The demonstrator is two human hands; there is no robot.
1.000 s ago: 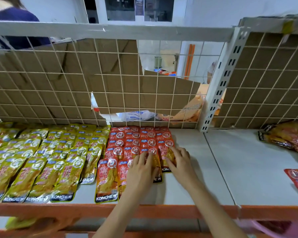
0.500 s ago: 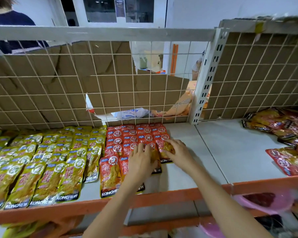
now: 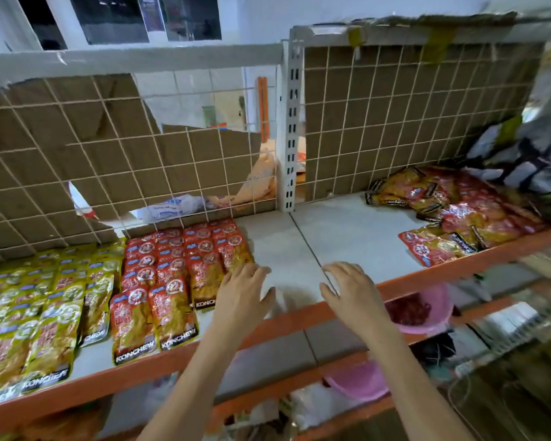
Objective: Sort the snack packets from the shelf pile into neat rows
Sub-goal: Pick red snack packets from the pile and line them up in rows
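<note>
1. Hovering over the bare shelf, left hand and right hand spread their fingers wide, holding nothing.
2. Yellow rows and red rows look sorted.
3. The jumbled pile at right remains.

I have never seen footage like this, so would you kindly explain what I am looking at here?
There is no machine: a person wears a camera on the head, looking down at their own bare hands over a shop shelf. On it lie tidy rows of yellow packets and red packets, with an unsorted pile at the far right. The left hand and the right hand are both open over the bare middle, holding nothing.
</note>
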